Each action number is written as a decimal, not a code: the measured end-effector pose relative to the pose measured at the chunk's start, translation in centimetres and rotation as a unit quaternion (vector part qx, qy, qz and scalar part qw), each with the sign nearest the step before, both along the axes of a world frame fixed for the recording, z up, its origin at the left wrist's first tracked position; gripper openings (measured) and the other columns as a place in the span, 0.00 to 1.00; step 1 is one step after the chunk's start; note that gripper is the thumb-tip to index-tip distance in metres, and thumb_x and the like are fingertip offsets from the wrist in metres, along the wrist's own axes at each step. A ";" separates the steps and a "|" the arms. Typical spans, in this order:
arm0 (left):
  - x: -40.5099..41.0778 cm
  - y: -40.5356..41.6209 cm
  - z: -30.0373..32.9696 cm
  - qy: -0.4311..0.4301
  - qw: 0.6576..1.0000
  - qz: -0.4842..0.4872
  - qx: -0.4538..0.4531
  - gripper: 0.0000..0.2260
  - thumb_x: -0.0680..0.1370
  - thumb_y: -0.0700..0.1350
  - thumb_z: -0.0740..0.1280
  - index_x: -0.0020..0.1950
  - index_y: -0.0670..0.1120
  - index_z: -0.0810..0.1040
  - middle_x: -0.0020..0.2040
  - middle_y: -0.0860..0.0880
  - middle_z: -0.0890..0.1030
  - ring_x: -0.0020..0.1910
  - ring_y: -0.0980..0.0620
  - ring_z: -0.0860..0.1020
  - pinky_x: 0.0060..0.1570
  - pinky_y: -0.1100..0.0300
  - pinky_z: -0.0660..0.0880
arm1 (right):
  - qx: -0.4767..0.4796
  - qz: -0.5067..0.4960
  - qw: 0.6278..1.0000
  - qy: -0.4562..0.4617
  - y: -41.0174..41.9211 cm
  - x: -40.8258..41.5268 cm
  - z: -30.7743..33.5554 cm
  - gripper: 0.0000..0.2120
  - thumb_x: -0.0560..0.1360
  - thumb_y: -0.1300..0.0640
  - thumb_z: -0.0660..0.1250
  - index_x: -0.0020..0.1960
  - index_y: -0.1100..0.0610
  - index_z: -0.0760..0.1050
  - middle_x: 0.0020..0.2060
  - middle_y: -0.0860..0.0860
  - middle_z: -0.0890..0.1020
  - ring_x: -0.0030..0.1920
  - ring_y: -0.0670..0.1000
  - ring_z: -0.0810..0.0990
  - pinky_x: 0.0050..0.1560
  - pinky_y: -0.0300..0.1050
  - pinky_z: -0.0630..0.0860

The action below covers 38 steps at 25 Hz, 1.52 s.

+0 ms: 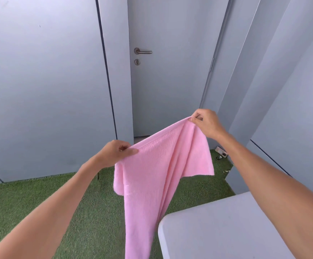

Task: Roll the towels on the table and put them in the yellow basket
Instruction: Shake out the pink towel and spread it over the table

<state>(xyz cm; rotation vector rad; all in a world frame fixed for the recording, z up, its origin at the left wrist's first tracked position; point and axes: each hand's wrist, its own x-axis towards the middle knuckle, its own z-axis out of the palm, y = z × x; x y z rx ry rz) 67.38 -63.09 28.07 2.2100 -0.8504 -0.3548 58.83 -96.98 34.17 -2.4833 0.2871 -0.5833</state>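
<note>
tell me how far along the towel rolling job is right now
Nothing looks finished: no rolled towel shows, and the yellow basket is out of view. In hand: the left hand and right hand pinch the top edge of a pink towel, which hangs unrolled in the air beside the table. Left: lay it down, roll it and put it in the basket, likewise any other towels.

Towel (152,165): plain pink, no pattern. Table (226,230): pale grey-white, plain. Floor (39,202): green turf, speckled texture. Door (170,71) & walls (39,71): flat pale grey-blue. Door handle (142,51): silver metal.
</note>
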 end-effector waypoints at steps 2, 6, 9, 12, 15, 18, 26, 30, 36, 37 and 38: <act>1.6 1.4 0.1 -0.044 0.998 0.037 0.023 0.15 0.75 0.58 0.69 0.38 0.47 0.81 0.33 0.48 0.80 0.31 0.49 0.74 0.35 0.56 0.69 | 0.045 -0.065 0.996 -0.039 -1.4 0.0 -0.3 0.06 0.75 0.59 0.68 0.41 0.59 0.76 0.28 0.48 0.76 0.27 0.39 0.74 0.33 0.39 0.67; 2.5 1.6 1.2 -0.099 0.988 0.116 -0.017 0.09 0.77 0.51 0.68 0.39 0.49 0.80 0.33 0.51 0.79 0.34 0.49 0.74 0.35 0.58 0.69 | 0.068 -0.093 0.991 -0.074 -1.2 -1.2 -0.6 0.05 0.76 0.57 0.67 0.44 0.59 0.78 0.30 0.45 0.75 0.31 0.42 0.73 0.34 0.40 0.65; 1.4 -1.5 2.2 -0.144 0.986 0.069 -0.052 0.08 0.77 0.49 0.68 0.40 0.48 0.80 0.34 0.50 0.80 0.35 0.50 0.75 0.37 0.59 0.70 | 0.080 0.086 0.992 0.040 3.1 -2.0 -1.3 0.09 0.75 0.53 0.70 0.54 0.52 0.79 0.24 0.44 0.68 0.25 0.43 0.65 0.33 0.38 0.62; 0.0 -4.7 4.1 -0.167 0.983 -0.029 -0.069 0.09 0.77 0.50 0.69 0.40 0.47 0.79 0.32 0.50 0.78 0.32 0.51 0.72 0.38 0.57 0.71 | 0.117 0.192 0.966 0.124 7.3 -1.7 -1.5 0.22 0.73 0.50 0.71 0.66 0.41 0.72 0.23 0.47 0.61 0.27 0.47 0.59 0.30 0.35 0.57; -0.8 -5.5 5.7 -0.154 0.978 -0.084 -0.110 0.09 0.76 0.51 0.70 0.37 0.50 0.78 0.27 0.54 0.71 0.27 0.55 0.66 0.29 0.65 0.63 | 0.131 0.236 0.954 0.132 9.3 -0.9 -1.0 0.11 0.73 0.47 0.71 0.56 0.41 0.78 0.28 0.53 0.62 0.31 0.55 0.59 0.33 0.41 0.55; 0.0 -3.5 5.3 -0.126 0.984 -0.088 -0.088 0.10 0.74 0.52 0.72 0.38 0.48 0.79 0.29 0.52 0.74 0.28 0.56 0.66 0.30 0.64 0.64 | 0.110 0.202 0.969 0.095 9.4 -0.8 0.1 0.09 0.73 0.48 0.71 0.45 0.53 0.79 0.25 0.48 0.64 0.28 0.50 0.60 0.31 0.42 0.54; 0.8 1.5 3.7 -0.104 0.991 -0.005 -0.083 0.13 0.75 0.49 0.72 0.34 0.43 0.77 0.27 0.50 0.70 0.28 0.55 0.63 0.31 0.61 0.62 | 0.095 0.156 0.976 0.117 10.4 -1.6 0.1 0.08 0.73 0.56 0.72 0.52 0.54 0.81 0.27 0.47 0.71 0.28 0.42 0.69 0.34 0.33 0.65; -0.5 0.5 3.2 -0.110 0.992 0.016 -0.063 0.08 0.74 0.45 0.72 0.52 0.47 0.83 0.36 0.45 0.80 0.36 0.47 0.75 0.43 0.55 0.74 | 0.093 0.192 0.965 0.151 12.0 -2.5 0.5 0.14 0.75 0.59 0.69 0.59 0.48 0.74 0.36 0.45 0.78 0.35 0.43 0.76 0.44 0.38 0.72; -2.4 -1.6 2.6 -0.028 0.990 -0.101 -0.094 0.05 0.74 0.46 0.72 0.49 0.51 0.83 0.27 0.51 0.70 0.27 0.51 0.67 0.30 0.53 0.73 | 0.154 0.230 0.948 0.158 14.5 -3.9 1.4 0.18 0.73 0.59 0.71 0.53 0.50 0.64 0.39 0.51 0.81 0.37 0.49 0.75 0.42 0.43 0.70; -2.3 -1.7 2.6 -0.011 0.989 -0.098 -0.109 0.03 0.74 0.46 0.73 0.45 0.49 0.82 0.27 0.50 0.72 0.27 0.50 0.68 0.29 0.53 0.73 | 0.171 0.214 0.948 0.163 14.2 -4.3 1.4 0.18 0.73 0.59 0.72 0.53 0.51 0.65 0.39 0.51 0.81 0.38 0.49 0.75 0.43 0.44 0.70; -2.3 -1.7 2.7 0.001 0.989 -0.091 -0.118 0.03 0.73 0.46 0.73 0.43 0.49 0.81 0.28 0.49 0.73 0.28 0.50 0.69 0.29 0.53 0.73 | 0.185 0.195 0.947 0.177 13.7 -4.9 1.1 0.17 0.72 0.59 0.73 0.54 0.51 0.67 0.39 0.52 0.81 0.39 0.49 0.76 0.43 0.44 0.70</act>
